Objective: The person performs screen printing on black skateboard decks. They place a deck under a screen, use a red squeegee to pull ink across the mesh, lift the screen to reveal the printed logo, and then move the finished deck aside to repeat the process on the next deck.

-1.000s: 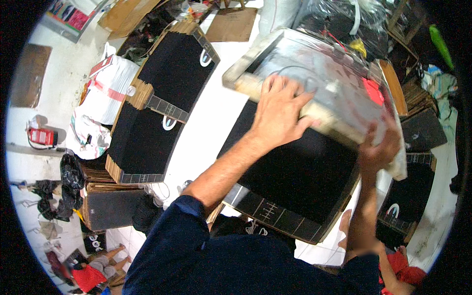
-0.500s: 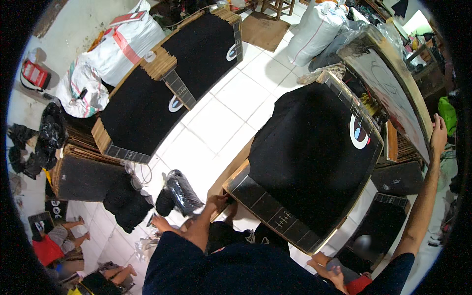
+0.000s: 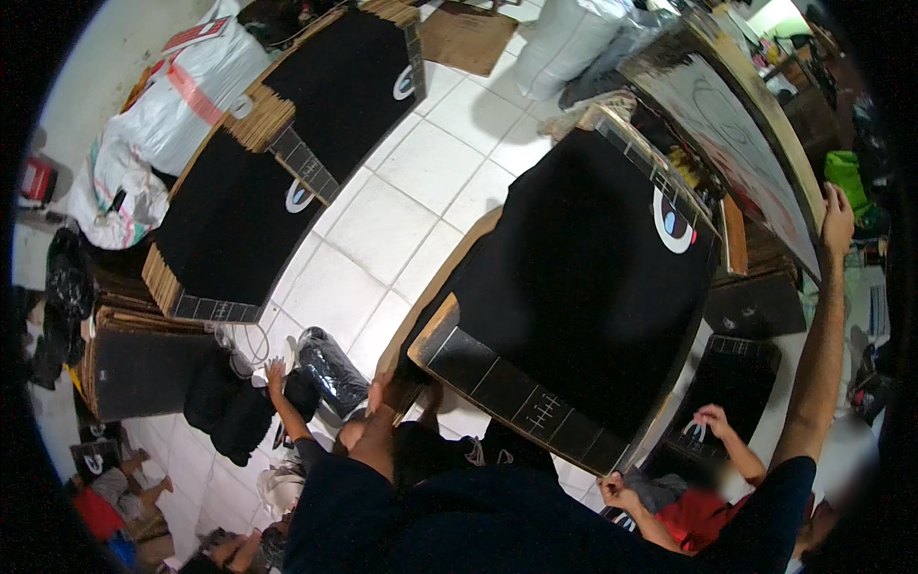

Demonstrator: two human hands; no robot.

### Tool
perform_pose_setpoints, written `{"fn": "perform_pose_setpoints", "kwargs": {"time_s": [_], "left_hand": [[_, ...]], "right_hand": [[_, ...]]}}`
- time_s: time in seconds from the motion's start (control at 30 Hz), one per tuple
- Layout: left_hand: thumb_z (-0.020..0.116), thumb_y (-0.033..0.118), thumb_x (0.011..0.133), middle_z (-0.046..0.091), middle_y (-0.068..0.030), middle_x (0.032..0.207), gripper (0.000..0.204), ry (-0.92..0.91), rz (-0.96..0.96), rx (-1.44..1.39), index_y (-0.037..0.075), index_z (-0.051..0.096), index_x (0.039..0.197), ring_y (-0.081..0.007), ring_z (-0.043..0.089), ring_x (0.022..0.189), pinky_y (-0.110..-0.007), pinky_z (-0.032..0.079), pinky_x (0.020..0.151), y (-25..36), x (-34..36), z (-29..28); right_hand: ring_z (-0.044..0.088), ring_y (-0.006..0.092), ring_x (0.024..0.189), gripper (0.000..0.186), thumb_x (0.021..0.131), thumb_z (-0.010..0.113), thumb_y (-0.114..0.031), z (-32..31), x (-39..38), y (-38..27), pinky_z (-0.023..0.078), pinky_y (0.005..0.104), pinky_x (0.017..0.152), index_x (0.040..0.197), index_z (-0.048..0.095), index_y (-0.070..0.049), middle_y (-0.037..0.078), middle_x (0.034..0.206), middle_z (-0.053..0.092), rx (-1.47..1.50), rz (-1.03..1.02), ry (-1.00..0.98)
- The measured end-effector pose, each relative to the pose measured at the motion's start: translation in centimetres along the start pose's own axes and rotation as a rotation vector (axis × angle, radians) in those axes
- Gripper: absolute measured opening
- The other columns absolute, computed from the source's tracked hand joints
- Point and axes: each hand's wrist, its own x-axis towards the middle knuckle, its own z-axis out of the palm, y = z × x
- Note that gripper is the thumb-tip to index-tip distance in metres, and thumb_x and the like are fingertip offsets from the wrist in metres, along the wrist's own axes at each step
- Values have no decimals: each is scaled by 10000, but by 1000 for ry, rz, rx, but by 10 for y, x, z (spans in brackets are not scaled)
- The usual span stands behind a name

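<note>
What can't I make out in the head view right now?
In the head view:
Left hand: most fingers, hidden behind the hand itself.
Wood-framed grey panel: far face, hidden by its near face.
Red fire extinguisher: part, cut by dark rim.
White woven sack: top, cut by upper edge.

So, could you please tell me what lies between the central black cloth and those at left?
White floor tiles and a brown edge, in the head view.

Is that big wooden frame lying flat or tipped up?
Tipped up: the frame slants upward beside the big black sheet, with the right hand at its outer edge.
</note>
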Motion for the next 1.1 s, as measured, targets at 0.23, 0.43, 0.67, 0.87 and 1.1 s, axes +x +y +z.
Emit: {"fn": "perform_pose_setpoints", "kwargs": {"time_s": [0.23,0.43,0.67,0.87,1.1], "left_hand": [[515,336,1044,725,-189,834,366,623,170,156,96,716,855,-388,703,734,-515,544,668,79,84,-127],[639,449,970,761,-159,928,367,797,122,304,118,797,951,-381,739,888,-474,581,767,137,60,-374],[648,372,1027,626,14,785,451,796,188,-165,-70,720,974,-104,499,722,-285,425,665,3,-107,-665],[714,345,966,542,39,740,315,847,20,-687,58,667,845,-106,474,644,-300,404,623,-78,-132,-696],[699,408,1006,411,87,631,544,647,270,-569,143,449,602,-75,317,622,-302,258,555,11,9,-421]], "right_hand": [[683,305,993,532,999,528,-528,-5,-16,-21,484,400,928,1270,696,-102,141,1054,726,42,-10,20],[678,368,1098,550,981,506,-557,-7,12,-24,489,427,966,1273,688,-127,191,1161,718,29,-39,15],[622,412,1232,609,973,478,-576,-9,36,-29,463,448,1047,1342,657,-125,205,1317,674,23,-40,9],[622,426,1231,652,973,462,-585,-4,40,-30,459,457,1067,1344,654,-84,216,1314,675,43,-58,-17],[705,390,1048,483,915,554,-500,-19,-5,-56,541,466,925,1127,757,-115,201,1113,740,34,-1,111]]}}
